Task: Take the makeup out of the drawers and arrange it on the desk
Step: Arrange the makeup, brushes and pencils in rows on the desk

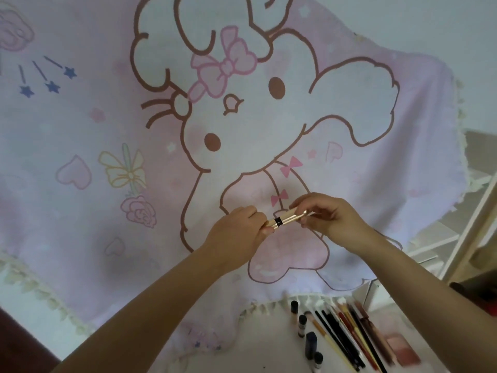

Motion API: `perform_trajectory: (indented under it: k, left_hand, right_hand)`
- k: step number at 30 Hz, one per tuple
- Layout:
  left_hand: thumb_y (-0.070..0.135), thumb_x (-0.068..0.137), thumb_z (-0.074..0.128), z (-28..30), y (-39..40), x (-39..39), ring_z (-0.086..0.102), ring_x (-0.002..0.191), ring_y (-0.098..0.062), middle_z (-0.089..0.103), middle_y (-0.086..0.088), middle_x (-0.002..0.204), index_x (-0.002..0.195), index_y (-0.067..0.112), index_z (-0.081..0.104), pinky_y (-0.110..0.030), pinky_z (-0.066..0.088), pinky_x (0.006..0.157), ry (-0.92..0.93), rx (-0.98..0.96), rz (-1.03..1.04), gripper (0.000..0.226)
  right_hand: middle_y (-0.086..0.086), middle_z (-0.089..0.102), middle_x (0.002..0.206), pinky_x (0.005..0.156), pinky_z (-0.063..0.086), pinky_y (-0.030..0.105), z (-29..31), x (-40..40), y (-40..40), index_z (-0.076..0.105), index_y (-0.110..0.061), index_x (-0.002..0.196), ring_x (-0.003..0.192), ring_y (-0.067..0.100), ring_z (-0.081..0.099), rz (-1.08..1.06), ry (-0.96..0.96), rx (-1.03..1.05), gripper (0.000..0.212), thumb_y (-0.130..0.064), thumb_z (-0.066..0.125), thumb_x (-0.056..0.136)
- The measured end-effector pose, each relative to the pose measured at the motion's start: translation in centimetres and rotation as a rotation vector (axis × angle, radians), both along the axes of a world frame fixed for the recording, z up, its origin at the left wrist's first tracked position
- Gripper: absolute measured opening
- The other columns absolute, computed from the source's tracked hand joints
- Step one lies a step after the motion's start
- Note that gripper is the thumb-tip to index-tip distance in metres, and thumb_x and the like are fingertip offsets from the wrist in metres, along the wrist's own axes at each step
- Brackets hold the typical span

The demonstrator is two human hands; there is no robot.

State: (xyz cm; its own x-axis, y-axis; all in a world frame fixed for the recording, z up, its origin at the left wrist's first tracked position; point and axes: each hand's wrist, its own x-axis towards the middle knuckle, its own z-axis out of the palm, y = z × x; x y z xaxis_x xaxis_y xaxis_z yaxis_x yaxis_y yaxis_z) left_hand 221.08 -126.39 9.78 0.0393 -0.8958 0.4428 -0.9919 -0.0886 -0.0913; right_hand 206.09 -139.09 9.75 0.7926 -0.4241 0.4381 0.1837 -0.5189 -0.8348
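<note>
In the middle of the frame, the left hand (242,227) and right hand (322,214) each pinch an end of some thin gold makeup sticks (279,220), held above the tabletop (242,345). They look light, stiff and smooth, so a grip near both ends seems best.

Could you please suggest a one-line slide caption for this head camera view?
Both hands, left and right, hold gold makeup sticks above a pink cartoon cloth.
</note>
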Motion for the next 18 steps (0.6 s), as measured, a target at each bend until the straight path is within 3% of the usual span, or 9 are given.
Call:
perform_trajectory:
  k: [3,7,10,12,15,18]
  left_hand:
    - [0.031,0.099,0.033,-0.2,0.1,-0.4,0.037,0.077,-0.012,0.038,0.003,0.086,0.103,0.007,0.054,-0.020,0.028,0.065,0.162,0.108,0.001,0.033]
    - [0.027,0.098,0.034,-1.0,0.0,-0.6,0.039,0.073,-0.014,0.033,0.009,0.069,0.083,0.012,0.049,-0.023,0.028,0.063,0.307,0.215,-0.042,0.027]
    - [0.022,0.098,0.035,-1.9,0.0,-1.2,0.036,0.060,-0.010,0.034,0.008,0.064,0.062,0.023,0.034,-0.022,0.027,0.056,0.492,0.246,-0.085,0.036]
    - [0.018,0.098,0.036,-3.0,0.1,-1.8,0.037,0.056,-0.009,0.039,0.005,0.063,0.064,0.022,0.038,-0.020,0.031,0.056,0.793,0.216,-0.040,0.035]
    - [0.015,0.099,0.036,-4.9,0.3,-2.5,0.048,0.062,-0.011,0.048,0.001,0.070,0.076,0.017,0.048,-0.018,0.046,0.059,1.389,0.147,0.002,0.026]
    - [0.008,0.097,0.042,-6.7,-0.3,-3.2,0.060,0.065,-0.007,0.056,0.001,0.074,0.079,0.014,0.053,-0.016,0.053,0.060,1.660,0.026,0.041,0.022]
  right_hand:
    - [-0.020,0.068,0.084,0.064,0.044,0.008,-0.9,-0.3,0.1,0.067,-0.041,0.059,0.073,-0.004,0.060,-0.001,-0.021,0.042,0.068,0.024,0.052,0.076]
    - [-0.019,0.069,0.080,0.068,0.049,0.011,-1.8,-0.7,0.1,0.069,-0.038,0.061,0.070,-0.001,0.062,0.000,0.006,0.105,0.068,0.025,0.051,0.075]
    - [-0.012,0.069,0.083,0.071,0.053,0.014,-2.7,-1.2,0.4,0.068,-0.041,0.083,0.070,0.000,0.065,-0.029,-0.014,0.205,0.067,0.024,0.050,0.077]
    - [-0.004,0.062,0.093,0.073,0.056,0.017,-3.6,-1.5,0.4,0.058,-0.027,0.103,0.069,0.002,0.066,-0.069,-0.012,0.320,0.049,0.017,0.049,0.081]
    - [0.002,0.059,0.085,0.067,0.053,0.014,-5.5,-2.2,1.2,0.054,-0.005,0.111,0.058,-0.001,0.063,-0.208,0.144,0.352,0.026,0.006,0.048,0.088]
    - [-0.001,0.061,0.079,0.065,0.051,0.010,-7.3,-2.7,2.1,0.058,-0.003,0.108,0.063,0.000,0.062,-0.220,0.348,0.305,0.020,-0.004,0.050,0.090]
